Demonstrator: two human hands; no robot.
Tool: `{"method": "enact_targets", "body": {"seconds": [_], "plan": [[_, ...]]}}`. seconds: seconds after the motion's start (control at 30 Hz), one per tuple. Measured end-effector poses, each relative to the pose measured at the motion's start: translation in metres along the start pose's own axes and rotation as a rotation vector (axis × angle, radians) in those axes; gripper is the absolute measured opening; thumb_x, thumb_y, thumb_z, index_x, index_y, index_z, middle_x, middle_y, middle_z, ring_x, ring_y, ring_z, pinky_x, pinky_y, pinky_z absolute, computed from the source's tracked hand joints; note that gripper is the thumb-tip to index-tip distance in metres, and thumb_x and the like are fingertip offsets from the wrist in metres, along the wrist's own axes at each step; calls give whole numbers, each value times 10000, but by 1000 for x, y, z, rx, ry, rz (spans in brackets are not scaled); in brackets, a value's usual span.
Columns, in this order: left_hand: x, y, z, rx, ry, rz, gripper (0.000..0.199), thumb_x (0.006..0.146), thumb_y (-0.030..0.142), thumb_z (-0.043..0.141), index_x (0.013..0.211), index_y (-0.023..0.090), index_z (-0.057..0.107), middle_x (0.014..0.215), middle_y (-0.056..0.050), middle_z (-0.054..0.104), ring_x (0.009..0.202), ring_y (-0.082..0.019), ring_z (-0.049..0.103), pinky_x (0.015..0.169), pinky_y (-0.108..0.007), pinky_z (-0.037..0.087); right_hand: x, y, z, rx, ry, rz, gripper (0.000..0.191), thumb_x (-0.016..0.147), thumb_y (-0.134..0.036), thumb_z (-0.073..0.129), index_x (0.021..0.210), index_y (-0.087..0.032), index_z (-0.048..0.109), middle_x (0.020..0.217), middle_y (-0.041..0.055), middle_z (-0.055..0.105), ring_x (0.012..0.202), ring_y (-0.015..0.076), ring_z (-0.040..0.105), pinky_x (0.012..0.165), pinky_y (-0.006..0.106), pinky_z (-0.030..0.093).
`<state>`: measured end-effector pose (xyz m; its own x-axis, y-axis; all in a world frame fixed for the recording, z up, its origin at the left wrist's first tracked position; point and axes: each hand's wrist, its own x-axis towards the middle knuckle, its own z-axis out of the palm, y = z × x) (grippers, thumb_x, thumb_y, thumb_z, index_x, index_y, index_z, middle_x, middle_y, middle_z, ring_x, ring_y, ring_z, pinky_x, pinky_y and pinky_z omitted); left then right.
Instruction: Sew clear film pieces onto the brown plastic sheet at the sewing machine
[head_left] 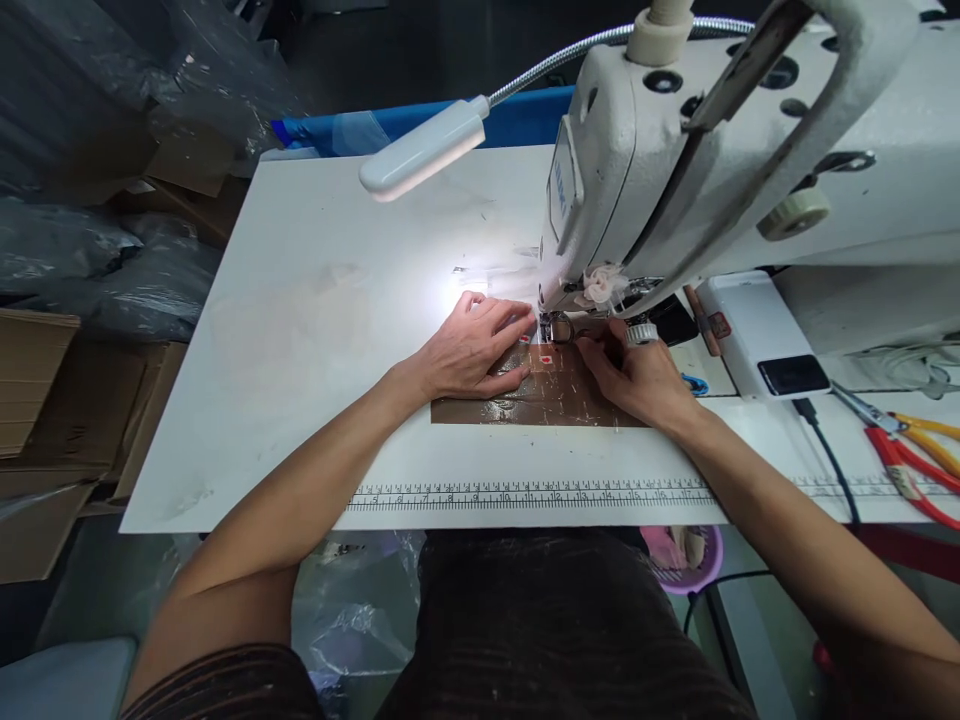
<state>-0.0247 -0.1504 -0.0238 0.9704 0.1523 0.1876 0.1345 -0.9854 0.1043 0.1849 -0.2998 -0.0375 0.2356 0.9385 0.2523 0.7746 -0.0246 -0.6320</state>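
Observation:
My left hand (484, 345) lies palm down with its fingers apart, on a brown sheet with a shiny, tape-like surface (555, 395) on the table. Its fingertips are just left of the presser foot (556, 328) of the white sewing machine (600, 190). Close on the right of the foot, my right hand (641, 375) has its fingers bent together in a pinch. What they hold, if anything, is hidden. Small red-and-white marks (546, 359) show on the brown sheet between my hands.
A lamp (424, 148) on a bendy metal neck lights the needle area. To the right lie a white device with a dark screen (765, 335), a cable (832, 460) and red- and orange-handled tools (904, 450). A printed ruler (525, 497) runs along the front edge of the white table (292, 300).

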Motion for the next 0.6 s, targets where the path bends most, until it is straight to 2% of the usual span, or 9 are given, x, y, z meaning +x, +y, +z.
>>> {"method": "enact_targets", "body": {"seconds": [0.13, 0.3, 0.37, 0.47, 0.53, 0.6], "plan": [[2, 2, -4, -84, -38, -64, 595, 984, 515, 423, 1426, 117, 445, 1390, -192, 554, 1253, -329, 528, 1054, -484, 358, 0, 1, 7, -30, 54, -57, 180, 918, -347, 506, 927, -192, 597, 951, 127, 615, 911, 274, 627, 776, 411, 548], [3, 3, -4, -98, -42, -152, 584, 1004, 519, 384, 1431, 124, 436, 1374, -182, 578, 1248, -322, 534, 1074, -485, 344, -7, -2, 9, -75, 69, -129, 309, 933, -321, 493, 1151, -150, 631, 999, 154, 639, 918, 288, 652, 834, 473, 563], [2, 5, -1, -86, -14, -171, 580, 1002, 525, 389, 1418, 126, 451, 1357, -184, 591, 1217, -318, 552, 1055, -484, 364, -10, -3, 10, -100, 61, -144, 383, 949, -323, 483, 1265, -140, 601, 1072, 175, 634, 1016, 308, 645, 893, 497, 553], [0, 6, 2, -45, 93, -201, 543, 998, 490, 412, 1408, 138, 461, 1393, -174, 573, 1231, -306, 549, 1050, -477, 377, -13, -2, 12, -124, 44, -171, 435, 972, -318, 457, 1353, -133, 557, 1206, 208, 588, 1133, 326, 605, 967, 514, 528], [3, 2, 2, 2, 159, -231, 530, 991, 463, 425, 1406, 136, 462, 1435, -177, 540, 1250, -314, 537, 1052, -494, 374, -14, 0, 15, -131, 31, -185, 451, 980, -316, 442, 1379, -126, 534, 1268, 221, 547, 1142, 339, 590, 982, 539, 515], [12, -9, -2, 22, 160, -277, 521, 983, 456, 436, 1390, 134, 487, 1458, -191, 513, 1244, -340, 535, 1050, -530, 365, -15, 2, 18, -140, 27, -202, 458, 987, -315, 429, 1383, -105, 526, 1278, 236, 526, 1122, 356, 583, 971, 570, 511]]}}
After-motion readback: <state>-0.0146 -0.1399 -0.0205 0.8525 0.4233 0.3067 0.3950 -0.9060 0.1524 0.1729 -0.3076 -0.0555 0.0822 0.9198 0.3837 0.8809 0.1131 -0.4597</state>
